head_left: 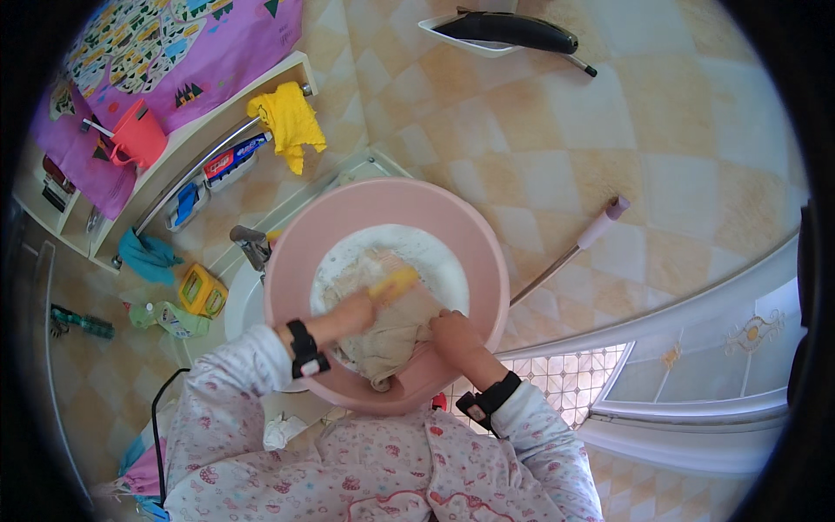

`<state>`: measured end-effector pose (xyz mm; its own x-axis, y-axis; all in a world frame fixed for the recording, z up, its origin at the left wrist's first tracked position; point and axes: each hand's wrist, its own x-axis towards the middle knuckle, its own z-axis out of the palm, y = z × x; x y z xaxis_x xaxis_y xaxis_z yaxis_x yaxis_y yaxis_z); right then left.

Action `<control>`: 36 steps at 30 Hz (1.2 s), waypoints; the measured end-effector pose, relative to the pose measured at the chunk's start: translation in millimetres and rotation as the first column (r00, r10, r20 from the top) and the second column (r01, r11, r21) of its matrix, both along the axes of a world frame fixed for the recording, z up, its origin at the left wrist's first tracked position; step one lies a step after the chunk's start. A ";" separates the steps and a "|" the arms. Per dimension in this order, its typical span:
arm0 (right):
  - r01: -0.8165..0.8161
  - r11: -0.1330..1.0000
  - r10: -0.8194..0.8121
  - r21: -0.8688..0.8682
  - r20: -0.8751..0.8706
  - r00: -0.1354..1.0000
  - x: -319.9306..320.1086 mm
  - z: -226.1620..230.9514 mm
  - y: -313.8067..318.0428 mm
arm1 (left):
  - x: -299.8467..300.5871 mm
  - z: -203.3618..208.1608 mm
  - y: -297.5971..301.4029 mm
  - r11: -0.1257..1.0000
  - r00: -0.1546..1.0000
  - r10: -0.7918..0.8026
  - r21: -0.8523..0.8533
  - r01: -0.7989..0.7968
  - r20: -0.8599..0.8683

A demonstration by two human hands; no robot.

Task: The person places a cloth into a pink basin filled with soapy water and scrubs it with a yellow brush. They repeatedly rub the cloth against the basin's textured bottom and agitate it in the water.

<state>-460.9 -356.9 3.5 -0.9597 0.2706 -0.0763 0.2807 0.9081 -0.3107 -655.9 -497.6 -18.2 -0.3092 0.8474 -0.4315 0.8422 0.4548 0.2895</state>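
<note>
A round pink basin (pixel 300 261) holds white foamy water and a wet beige cloth (pixel 396 335). My left hand (pixel 357 311) is shut on a yellow brush (pixel 393 283), which lies against the cloth in the middle of the basin. My right hand (pixel 454 333) presses down on the cloth's right side near the basin's front rim and grips it. Both wrists wear black straps, and my sleeves are pink-patterned white.
A metal tap (pixel 252 245) sits left of the basin over a white sink. On the left are a yellow rag (pixel 291 122) on a rail, a pink cup (pixel 137 135), a yellow box (pixel 202 290) and a teal cloth (pixel 148 255). A mop handle (pixel 574 248) leans at right.
</note>
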 end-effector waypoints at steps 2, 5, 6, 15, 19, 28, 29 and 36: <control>0.019 0.999 -0.018 -0.028 0.034 0.999 2.9 -0.1 1.6 | 27.2 -1.4 -8.3 0.967 0.961 -0.247 0.097 0.236 0.127; -0.008 1.000 0.008 -0.006 -0.002 1.000 3.3 -3.8 2.2 | 22.5 -15.2 4.8 0.988 0.998 -0.067 0.136 0.067 -0.003; -0.004 1.000 0.003 0.017 0.049 0.999 3.1 -4.8 2.1 | 13.0 -21.8 12.8 0.993 0.998 -0.043 0.114 0.037 0.049; -0.024 0.995 0.016 0.099 0.075 0.997 21.0 4.2 11.2 | -43.9 3.7 8.6 0.948 0.943 0.317 0.016 -0.317 -0.101; -0.009 0.993 0.015 0.115 -0.054 0.998 21.7 1.8 9.5 | 24.8 5.1 -10.5 0.992 0.999 -0.036 0.122 0.031 0.039; 0.127 0.987 -0.122 0.095 -0.055 0.991 27.4 0.0 23.0 | -52.5 -28.6 -8.1 0.936 0.932 0.350 0.062 -0.345 -0.090; 0.126 0.990 -0.122 0.067 -0.059 0.991 28.1 2.4 26.7 | -57.5 -22.8 -13.0 0.897 0.897 0.442 0.012 -0.442 -0.029; -0.287 0.957 0.277 -0.048 -0.150 0.949 9.4 -6.7 0.0 | 27.8 -4.5 -16.1 0.983 0.991 -0.076 0.172 0.056 0.108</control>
